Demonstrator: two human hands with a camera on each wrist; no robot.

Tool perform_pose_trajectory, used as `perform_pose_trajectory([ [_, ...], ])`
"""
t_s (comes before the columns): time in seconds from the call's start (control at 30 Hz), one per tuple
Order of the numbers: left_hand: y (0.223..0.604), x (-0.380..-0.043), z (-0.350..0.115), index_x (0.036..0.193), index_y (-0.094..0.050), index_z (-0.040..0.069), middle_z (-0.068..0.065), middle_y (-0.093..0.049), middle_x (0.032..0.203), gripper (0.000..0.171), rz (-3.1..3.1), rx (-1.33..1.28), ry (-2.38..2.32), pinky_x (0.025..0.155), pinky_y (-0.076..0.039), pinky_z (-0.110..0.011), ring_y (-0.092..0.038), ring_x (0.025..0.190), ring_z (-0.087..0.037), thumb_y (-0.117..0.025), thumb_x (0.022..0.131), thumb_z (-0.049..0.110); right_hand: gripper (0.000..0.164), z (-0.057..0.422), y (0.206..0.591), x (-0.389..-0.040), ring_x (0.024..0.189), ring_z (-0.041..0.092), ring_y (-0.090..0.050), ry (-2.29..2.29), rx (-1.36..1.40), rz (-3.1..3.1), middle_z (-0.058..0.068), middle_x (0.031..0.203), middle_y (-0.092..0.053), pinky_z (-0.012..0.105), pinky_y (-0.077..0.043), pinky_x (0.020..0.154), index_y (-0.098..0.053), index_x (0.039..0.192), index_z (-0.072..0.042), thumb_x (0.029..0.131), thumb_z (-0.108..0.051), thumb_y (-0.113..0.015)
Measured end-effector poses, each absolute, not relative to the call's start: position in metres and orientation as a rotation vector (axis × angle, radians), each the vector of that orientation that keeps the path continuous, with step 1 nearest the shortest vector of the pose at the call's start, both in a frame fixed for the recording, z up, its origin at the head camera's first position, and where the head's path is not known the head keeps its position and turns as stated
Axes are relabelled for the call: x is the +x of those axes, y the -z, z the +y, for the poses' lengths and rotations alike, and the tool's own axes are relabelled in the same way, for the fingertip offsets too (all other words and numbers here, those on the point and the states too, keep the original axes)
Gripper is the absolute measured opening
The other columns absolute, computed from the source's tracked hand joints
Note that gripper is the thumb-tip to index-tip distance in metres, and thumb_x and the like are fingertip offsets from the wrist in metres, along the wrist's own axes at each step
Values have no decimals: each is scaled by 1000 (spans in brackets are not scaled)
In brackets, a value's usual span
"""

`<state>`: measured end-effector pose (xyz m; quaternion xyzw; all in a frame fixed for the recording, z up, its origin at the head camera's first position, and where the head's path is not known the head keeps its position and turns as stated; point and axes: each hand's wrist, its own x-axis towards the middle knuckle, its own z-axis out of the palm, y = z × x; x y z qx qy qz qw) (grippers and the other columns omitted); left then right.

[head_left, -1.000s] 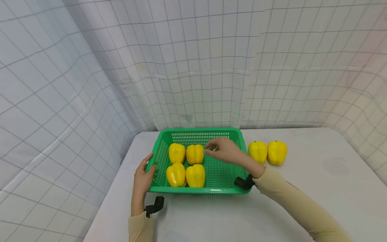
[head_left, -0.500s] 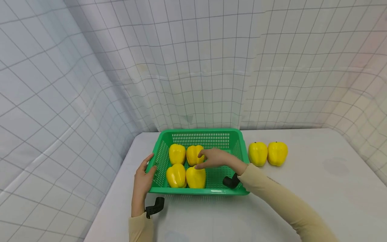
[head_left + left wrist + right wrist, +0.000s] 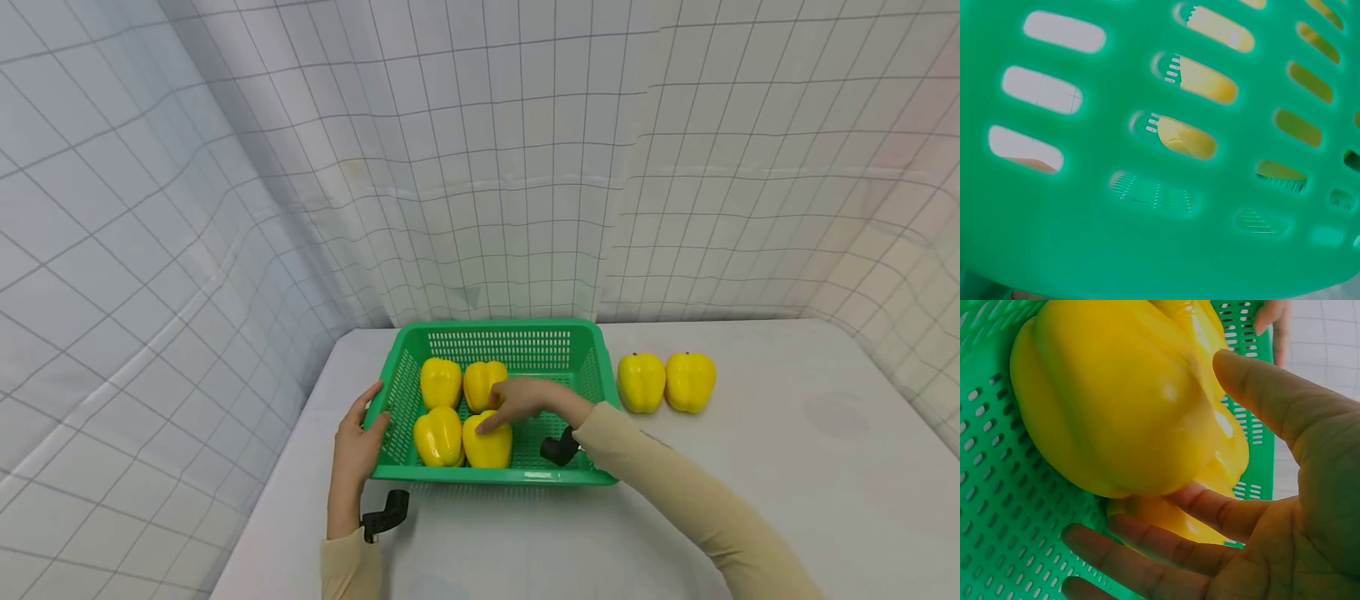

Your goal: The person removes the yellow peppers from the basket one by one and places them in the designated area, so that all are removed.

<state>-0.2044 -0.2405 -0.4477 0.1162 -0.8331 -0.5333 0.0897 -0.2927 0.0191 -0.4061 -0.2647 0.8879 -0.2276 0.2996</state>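
A green slotted plastic basket (image 3: 495, 323) holds several yellow bell peppers. At its left end my left hand (image 3: 356, 447) grips the rim, thumb over the edge. The basket's wall (image 3: 1085, 237) fills the left wrist view. My right hand (image 3: 519, 398) is inside the basket, reaching over the front-right bell pepper (image 3: 491, 450). In the right wrist view its fingers are spread around that bell pepper (image 3: 1110, 394), thumb on one side and index fingertip at the other. Just behind it sits another bell pepper (image 3: 480, 379), partly covered by the hand.
Two more bell peppers, one (image 3: 641, 383) beside the other (image 3: 690, 382), stand on the white table (image 3: 780, 467) right of the basket. Inside, two bell peppers fill the left side: one behind (image 3: 440, 383), one in front (image 3: 438, 437). White gridded curtains (image 3: 510, 167) surround the table.
My right hand has come left and toward the front of the basket, down from beside the back peppers to the front-right bell pepper. My left hand has stayed at the rim.
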Motion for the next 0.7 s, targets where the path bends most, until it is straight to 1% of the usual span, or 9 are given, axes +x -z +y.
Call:
perform_pose_trajectory([
  [0.07, 448, -204, -240, 143, -44, 23, -20, -58, 113, 48, -2476, 345, 1587, 60, -49, -35, -58, 75, -29, -51, 96, 16, 52, 18, 409, -292, 75, 20, -54, 608, -671, 2335, 3, 93, -56, 38, -49, 68, -57, 115, -9, 82, -48, -69],
  [0.13, 448, -204, -240, 143, -44, 23, -20, -58, 112, 48, -2475, 345, 1587, 60, -49, -35, -58, 75, -29, -51, 96, 16, 49, 17, 411, -292, 76, 23, -55, 617, -646, 2317, 4, 90, -54, 40, -50, 67, -55, 108, -10, 81, -47, -70],
  [0.2, 449, -204, -240, 143, -44, 23, -20, -58, 112, 48, -2473, 344, 1586, 60, -49, -35, -58, 74, -29, -52, 96, 16, 47, 16, 413, -292, 77, 26, -57, 630, -629, 2298, 5, 90, -54, 42, -51, 68, -54, 104, -10, 81, -47, -71],
  [0.27, 449, -204, -240, 143, -45, 23, -20, -58, 112, 48, -2472, 343, 1586, 60, -49, -35, -58, 74, -28, -52, 96, 16, 48, 16, 415, -292, 81, 28, -59, 648, -613, 2278, 5, 93, -54, 44, -51, 69, -54, 104, -9, 80, -46, -72],
  [0.33, 449, -204, -240, 143, -45, 23, -20, -58, 113, 48, -2471, 343, 1589, 60, -48, -34, -58, 74, -28, -52, 96, 16, 51, 15, 416, -292, 82, 28, -60, 655, -607, 2262, 5, 97, -55, 44, -52, 70, -54, 109, -8, 80, -46, -73],
  [0.4, 449, -204, -240, 143, -45, 23, -20, -58, 113, 47, -2473, 344, 1587, 59, -48, -34, -58, 74, -28, -52, 96, 16, 60, 15, 417, -292, 84, 26, -60, 657, -604, 2251, 5, 107, -55, 44, -52, 71, -54, 119, -6, 80, -46, -73],
  [0.53, 448, -204, -240, 143, -44, 23, -20, -58, 111, 48, -2477, 344, 1581, 59, -49, -35, -58, 73, -28, -51, 96, 16, 76, 14, 418, -292, 90, 23, -57, 659, -603, 2228, 7, 125, -51, 43, -52, 72, -45, 137, -4, 80, -46, -72],
  [0.6, 448, -204, -240, 143, -44, 23, -20, -58, 111, 47, -2476, 343, 1581, 59, -49, -35, -58, 73, -28, -51, 96, 16, 78, 14, 418, -292, 92, 22, -56, 665, -600, 2218, 8, 128, -49, 44, -52, 73, -42, 140, -4, 80, -45, -72],
  [0.7, 447, -204, -240, 143, -44, 23, -20, -58, 112, 48, -2475, 340, 1589, 59, -49, -35, -58, 73, -28, -51, 97, 16, 78, 14, 419, -293, 91, 22, -56, 677, -602, 2206, 8, 128, -49, 44, -52, 74, -40, 140, -4, 81, -43, -73],
])
